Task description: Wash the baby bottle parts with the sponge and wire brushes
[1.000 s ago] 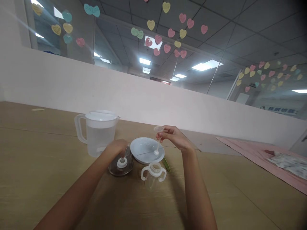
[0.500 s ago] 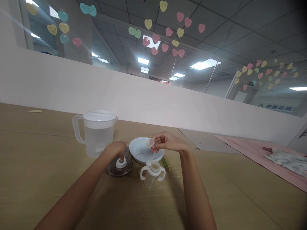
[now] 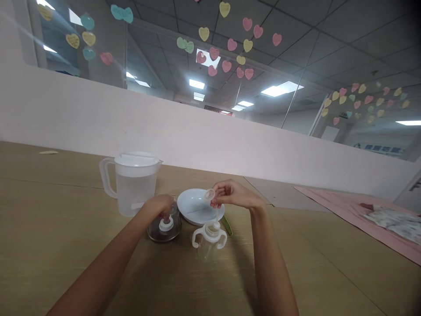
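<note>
A tan surface with thin seams runs back to a white wall, carrying a lidded translucent pitcher at centre-left and a small pale slip further left. Just in front of the pitcher sits a see-through round vessel, beside a white bowl. A two-handled clear bottle stands nearest, with a narrow green piece just beyond, and pink cloth spreads at right.

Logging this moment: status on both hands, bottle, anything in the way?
Right hand pinching straw, tip apparently at mouth of bottle. Left hand at white ring. Bottle upright. Possible obstacle: bowl, close behind.
</note>
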Demonstrator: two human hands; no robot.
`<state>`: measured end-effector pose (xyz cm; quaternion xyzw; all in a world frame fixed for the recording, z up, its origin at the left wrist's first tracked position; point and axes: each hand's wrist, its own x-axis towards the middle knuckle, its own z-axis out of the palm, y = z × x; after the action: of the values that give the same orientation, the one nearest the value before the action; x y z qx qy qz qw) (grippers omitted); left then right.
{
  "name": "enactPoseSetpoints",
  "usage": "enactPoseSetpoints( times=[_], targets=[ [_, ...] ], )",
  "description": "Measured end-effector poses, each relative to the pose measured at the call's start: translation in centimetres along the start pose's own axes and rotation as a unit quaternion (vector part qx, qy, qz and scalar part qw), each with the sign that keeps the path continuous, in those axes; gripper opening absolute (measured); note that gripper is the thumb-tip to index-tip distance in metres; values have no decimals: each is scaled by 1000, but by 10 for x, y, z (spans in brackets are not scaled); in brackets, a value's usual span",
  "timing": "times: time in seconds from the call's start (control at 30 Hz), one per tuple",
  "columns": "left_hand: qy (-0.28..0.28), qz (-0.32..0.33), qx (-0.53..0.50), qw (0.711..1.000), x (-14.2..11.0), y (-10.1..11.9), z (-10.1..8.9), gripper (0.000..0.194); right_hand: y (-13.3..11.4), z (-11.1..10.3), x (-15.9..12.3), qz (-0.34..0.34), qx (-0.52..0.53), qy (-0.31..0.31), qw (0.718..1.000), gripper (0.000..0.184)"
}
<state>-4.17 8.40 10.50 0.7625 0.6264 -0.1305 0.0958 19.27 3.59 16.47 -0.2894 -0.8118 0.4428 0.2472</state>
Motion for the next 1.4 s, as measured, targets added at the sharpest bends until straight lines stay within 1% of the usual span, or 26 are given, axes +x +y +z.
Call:
enactPoseSetpoints(
  times=[0.1,0.17,0.27,0.37,0.43,0.57,0.7,0.77,0.83,0.87,0.97,1.0,1.03,1.13,1.23,1.3,1.4],
  targets=[
    [21,5,-5,1000,-7,1,-4,19,2,0,1,4,0,1,1000,23],
    [38,14,-8,999,-14,1,-9,20,4,-1,1,7,-3,-9,1000,21],
    [59,31,-15,998,-25,2,-17,17,10,-3,1,25,-22,-46,998,19],
    [83,45,-35,995,-36,1,-24,13,19,-5,4,63,-52,-92,992,19],
    [107,56,-58,991,-42,0,-27,12,27,-6,7,83,-76,-107,988,20],
    [145,91,-78,982,-52,1,-31,14,42,-8,14,111,-147,-107,977,19],
    [186,134,-75,971,-61,4,-34,18,44,-12,12,120,-175,-106,971,18],
    [211,148,-78,963,-66,8,-36,20,41,-13,9,115,-171,-82,975,17],
    [240,155,-82,955,-71,14,-39,22,37,-11,8,96,-156,-31,983,20],
    [254,158,-81,951,-74,17,-40,23,35,-9,9,81,-144,-1,986,25],
    [307,176,-71,933,-83,32,-43,28,27,3,17,7,-114,72,991,49],
    [324,183,-68,926,-85,36,-43,29,25,8,21,-22,-116,88,989,54],
    [338,186,-64,921,-87,41,-43,30,23,13,24,-49,-127,100,986,54],
    [366,172,-13,915,-87,50,-39,24,20,26,35,-103,-171,135,970,40],
    [385,172,47,906,-84,52,-37,17,21,31,40,-140,-175,172,959,24],
    [393,181,34,901,-85,51,-38,18,19,32,39,-153,-163,193,955,19],
    [414,200,-37,887,-95,50,-42,21,10,34,35,-151,-134,220,954,21]
  ],
)
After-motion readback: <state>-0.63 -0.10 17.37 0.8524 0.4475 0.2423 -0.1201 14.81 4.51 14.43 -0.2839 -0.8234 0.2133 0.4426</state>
